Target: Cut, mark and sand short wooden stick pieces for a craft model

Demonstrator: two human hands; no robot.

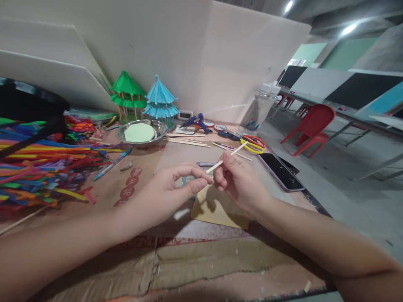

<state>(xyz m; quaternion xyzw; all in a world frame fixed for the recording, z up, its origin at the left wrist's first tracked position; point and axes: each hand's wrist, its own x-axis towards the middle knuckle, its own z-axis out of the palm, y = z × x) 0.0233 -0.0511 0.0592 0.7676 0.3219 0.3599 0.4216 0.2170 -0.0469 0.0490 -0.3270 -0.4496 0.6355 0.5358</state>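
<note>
Between both hands, above the table, is a thin pale wooden stick [237,149], slanting up to the right. My right hand [236,176] pinches it between thumb and curled fingers. My left hand [185,180] closes its thumb and fingertips around the stick's lower left end. Beneath the hands lies a tan square of sandpaper or card [217,209]. Just behind them is a grey-purple pen-like item [206,164], partly covered by my fingers. More wooden sticks [187,141] lie farther back.
Colourful pipe cleaners [47,167] heap at left, near a blue pen [112,163]. A metal bowl [141,131] holds pale green discs. Behind stand green [126,90] and blue [160,98] model pagodas. A glue gun [192,121], scissors [252,144], bottle [258,109] and phone [281,171] lie rightward.
</note>
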